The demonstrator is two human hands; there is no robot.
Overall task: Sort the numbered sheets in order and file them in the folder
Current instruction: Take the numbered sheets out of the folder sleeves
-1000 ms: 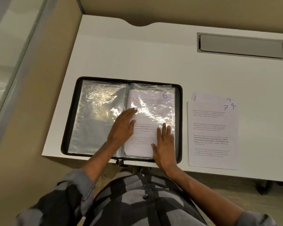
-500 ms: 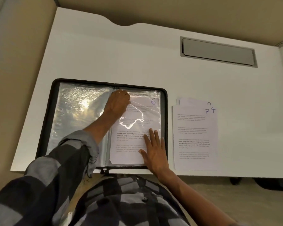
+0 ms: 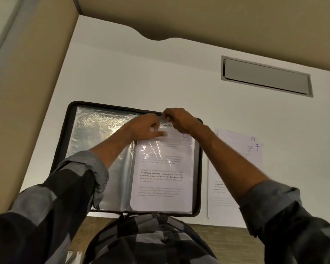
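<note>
A black zip folder (image 3: 64, 134) lies open on the white desk, with clear plastic sleeves (image 3: 95, 130) spread across its left side. In the right-hand sleeve sits a printed sheet (image 3: 161, 174) numbered 6. Both hands are at the top edge of that sleeve. My left hand (image 3: 146, 127) pinches the plastic at the top left. My right hand (image 3: 178, 120) pinches the sleeve's top edge just beside it. To the right of the folder lies a stack of loose sheets (image 3: 236, 162) with 7 and 4 written at the top.
The white desk (image 3: 141, 73) has a grey cable hatch (image 3: 266, 76) at the back right. Beige partition walls (image 3: 32, 82) close it in on the left and at the back. The desk's front edge runs just below the folder.
My right hand has moved from the sheet's lower right corner up to the sleeve's top edge, beside my left hand. The left hand stayed at the top. The camera has tilted and moved closer.
</note>
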